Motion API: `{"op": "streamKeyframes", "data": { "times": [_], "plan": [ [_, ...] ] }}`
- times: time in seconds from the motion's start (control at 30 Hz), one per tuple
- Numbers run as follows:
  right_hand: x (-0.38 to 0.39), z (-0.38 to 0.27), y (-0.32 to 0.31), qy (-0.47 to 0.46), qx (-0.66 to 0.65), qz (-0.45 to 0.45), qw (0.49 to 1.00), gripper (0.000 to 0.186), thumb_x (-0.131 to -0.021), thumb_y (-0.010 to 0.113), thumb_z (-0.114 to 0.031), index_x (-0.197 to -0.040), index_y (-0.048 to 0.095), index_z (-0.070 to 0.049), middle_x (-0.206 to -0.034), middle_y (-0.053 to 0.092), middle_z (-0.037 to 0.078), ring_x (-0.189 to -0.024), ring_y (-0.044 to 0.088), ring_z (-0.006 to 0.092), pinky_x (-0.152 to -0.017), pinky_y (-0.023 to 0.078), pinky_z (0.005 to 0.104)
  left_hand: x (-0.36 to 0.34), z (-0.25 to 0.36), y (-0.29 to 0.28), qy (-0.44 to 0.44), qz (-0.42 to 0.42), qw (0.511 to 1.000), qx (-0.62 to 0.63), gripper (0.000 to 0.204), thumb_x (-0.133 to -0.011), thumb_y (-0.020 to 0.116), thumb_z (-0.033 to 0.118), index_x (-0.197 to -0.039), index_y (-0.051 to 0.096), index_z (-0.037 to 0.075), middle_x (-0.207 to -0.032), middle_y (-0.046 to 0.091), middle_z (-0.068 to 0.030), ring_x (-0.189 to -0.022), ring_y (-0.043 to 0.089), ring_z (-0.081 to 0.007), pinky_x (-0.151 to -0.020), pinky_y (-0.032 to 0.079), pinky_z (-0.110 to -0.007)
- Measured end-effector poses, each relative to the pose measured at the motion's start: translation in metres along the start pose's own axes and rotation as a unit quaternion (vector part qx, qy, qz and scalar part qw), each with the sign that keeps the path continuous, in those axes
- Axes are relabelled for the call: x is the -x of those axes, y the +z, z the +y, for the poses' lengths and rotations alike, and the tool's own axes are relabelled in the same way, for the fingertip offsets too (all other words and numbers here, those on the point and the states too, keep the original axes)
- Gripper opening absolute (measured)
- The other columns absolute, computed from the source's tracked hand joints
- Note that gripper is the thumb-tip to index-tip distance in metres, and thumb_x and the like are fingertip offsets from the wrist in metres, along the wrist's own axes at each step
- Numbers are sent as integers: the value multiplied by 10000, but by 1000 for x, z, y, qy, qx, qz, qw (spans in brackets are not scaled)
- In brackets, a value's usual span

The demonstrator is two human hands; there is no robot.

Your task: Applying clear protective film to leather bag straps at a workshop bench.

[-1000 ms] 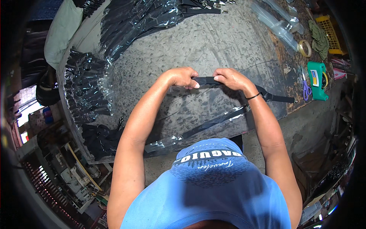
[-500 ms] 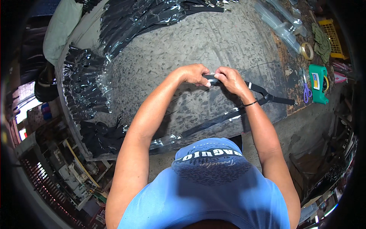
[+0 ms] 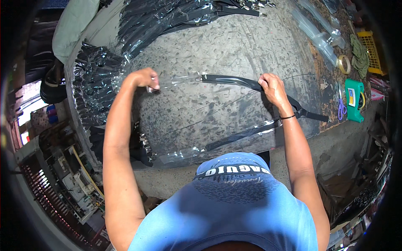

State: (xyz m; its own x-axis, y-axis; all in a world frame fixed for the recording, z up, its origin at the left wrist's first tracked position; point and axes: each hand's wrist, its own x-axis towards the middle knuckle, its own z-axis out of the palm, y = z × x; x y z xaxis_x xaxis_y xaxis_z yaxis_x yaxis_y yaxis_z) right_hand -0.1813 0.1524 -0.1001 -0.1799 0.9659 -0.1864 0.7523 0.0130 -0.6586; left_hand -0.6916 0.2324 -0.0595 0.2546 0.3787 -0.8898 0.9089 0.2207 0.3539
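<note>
A pair of black suspenders (image 3: 228, 79) lies across the near part of the table, its straps joining at the right in a Y with a short end piece. My right hand (image 3: 273, 88) is closed around the upper strap. From that strap's metal clip, a clear plastic sleeve (image 3: 178, 80) stretches leftward. At its far left end my left hand (image 3: 145, 79) pinches the plastic, fingers closed. The lower strap (image 3: 243, 136) runs along the table's near edge inside another clear sleeve, which reaches past the strap to the left.
Black suspenders in plastic lie in a pile (image 3: 163, 23) at the back and another pile (image 3: 98, 83) at the left. On the right are clear sleeves (image 3: 314, 37), a tape roll (image 3: 344, 65), purple-handled scissors (image 3: 341, 109), a green tape dispenser (image 3: 354, 100) and a yellow basket (image 3: 368, 52).
My left hand has moved far to the left, drawing the clear sleeve out straight. My right hand has shifted slightly right along the strap. The two hands were close together before.
</note>
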Motion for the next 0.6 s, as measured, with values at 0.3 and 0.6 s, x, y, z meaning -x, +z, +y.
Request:
{"op": "streamKeyframes", "data": {
  "times": [0.3, 0.6],
  "plan": [
    [14, 28, -26, 72, 92, -20, 993, 175, -889, 602, -243, -907, 675, -85, -970, 637, 127, -1044, 568, 359, -846, 435, 529, 43, -8, -8, -131, 467, 804, -343, 521, -793, 755, 262, -1273, 596, 138, -1248, 608, -88, -1158, 584, -319, -1035, 341, -612],
    [25, 51, -40, 77, 91, -6, 993, 191, -882, 615, -260, -941, 689, -94, -986, 651, 146, -1027, 587, 372, -839, 459, 513, -85, 222, 156, 399, 468, 786, -66, 289, -863, 687, 208, -1117, 667, 73, -1103, 671, -133, -1066, 613, -340, -931, 484, -438]
  ]
}}
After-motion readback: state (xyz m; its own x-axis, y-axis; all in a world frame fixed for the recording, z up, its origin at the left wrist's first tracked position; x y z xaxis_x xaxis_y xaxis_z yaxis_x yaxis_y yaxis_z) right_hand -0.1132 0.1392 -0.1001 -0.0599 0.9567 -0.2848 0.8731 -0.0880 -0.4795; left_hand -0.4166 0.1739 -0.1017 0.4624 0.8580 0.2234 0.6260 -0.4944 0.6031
